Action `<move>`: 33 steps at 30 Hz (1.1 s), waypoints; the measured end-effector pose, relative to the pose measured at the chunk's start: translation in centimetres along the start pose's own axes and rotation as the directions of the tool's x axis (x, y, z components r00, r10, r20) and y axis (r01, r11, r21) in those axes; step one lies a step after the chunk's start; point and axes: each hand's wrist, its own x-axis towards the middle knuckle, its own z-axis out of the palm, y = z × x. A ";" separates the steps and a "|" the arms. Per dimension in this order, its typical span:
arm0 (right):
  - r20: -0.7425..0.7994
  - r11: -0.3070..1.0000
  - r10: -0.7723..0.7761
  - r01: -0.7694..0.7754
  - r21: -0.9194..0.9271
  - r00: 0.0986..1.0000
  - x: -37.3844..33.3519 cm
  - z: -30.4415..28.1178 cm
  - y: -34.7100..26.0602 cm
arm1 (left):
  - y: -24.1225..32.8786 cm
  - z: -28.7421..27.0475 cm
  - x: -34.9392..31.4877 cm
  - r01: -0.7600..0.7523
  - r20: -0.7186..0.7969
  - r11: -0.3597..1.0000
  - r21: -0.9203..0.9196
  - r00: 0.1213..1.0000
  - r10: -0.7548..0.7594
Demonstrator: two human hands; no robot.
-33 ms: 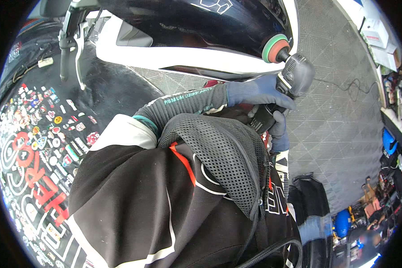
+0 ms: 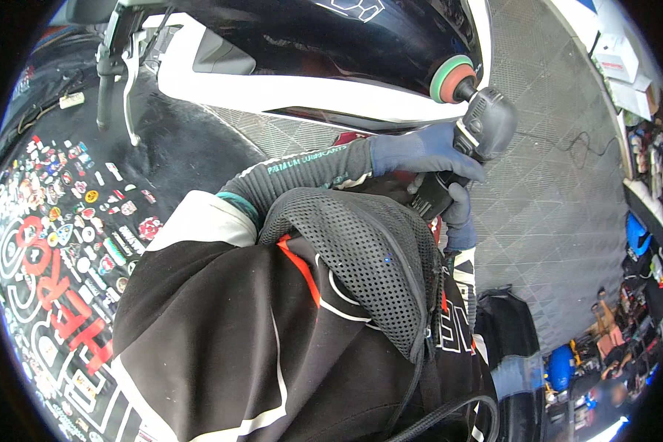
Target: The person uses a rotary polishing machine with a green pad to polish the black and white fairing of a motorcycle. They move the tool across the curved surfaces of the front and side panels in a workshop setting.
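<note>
Nothing has shifted since the earlier frame: both gloved hands and the polisher sit where they did. At nine o'clock lies a black surface (image 2: 66, 243) covered in small stickers and large red lettering. Toward eleven o'clock a black handlebar with a silver lever (image 2: 129, 81) hangs down. Through the centre runs the glossy black and white bodywork (image 2: 309, 66) of a motorbike. The left hand (image 2: 427, 151), in a dark blue glove, is clenched over the head of the black polisher (image 2: 482, 129) at about two o'clock. The polisher's green and orange foam pad (image 2: 449, 77) presses against the white edge of the bodywork. Just below, the right hand (image 2: 458, 217) grasps the polisher's handle. Grey patterned matting (image 2: 560, 221) spreads at three o'clock.
</note>
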 end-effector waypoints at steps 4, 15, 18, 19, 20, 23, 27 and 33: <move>-0.052 0.981 0.011 -0.021 -0.192 0.999 0.5 1.9 -1.4 | 0.1 -1.0 -2.4 -0.112 0.011 0.981 -0.156 0.993 0.115; 0.020 0.892 -0.037 0.043 -0.450 0.999 1.4 11.4 -8.9 | 5.7 -2.3 -9.5 -0.260 -0.031 0.930 -0.258 0.965 0.261; 0.004 0.859 -0.095 0.084 -0.505 0.995 1.7 14.0 -9.8 | 7.4 -2.8 -12.5 -0.334 -0.024 0.895 -0.295 0.939 0.342; 0.010 0.830 -0.108 0.095 -0.549 0.994 2.3 14.9 -9.7 | 7.7 -3.4 -13.7 -0.330 -0.045 0.893 -0.307 0.942 0.333; 0.023 0.804 -0.126 0.115 -0.584 0.992 2.6 15.6 -10.1 | 8.2 -3.5 -14.3 -0.349 -0.055 0.878 -0.328 0.935 0.350; 0.043 0.735 -0.050 0.066 -0.675 0.998 2.9 18.1 -12.2 | 9.8 -3.8 -15.3 -0.415 -0.052 0.869 -0.268 0.907 0.418; 0.065 0.752 -0.047 0.078 -0.655 0.997 2.0 23.5 -14.5 | 11.4 -4.2 -17.3 -0.465 -0.097 0.855 -0.227 0.885 0.456; 0.012 0.669 -0.077 0.061 -0.741 0.997 2.2 28.9 -16.4 | 12.5 -5.7 -18.9 -0.535 -0.168 0.785 -0.313 0.845 0.508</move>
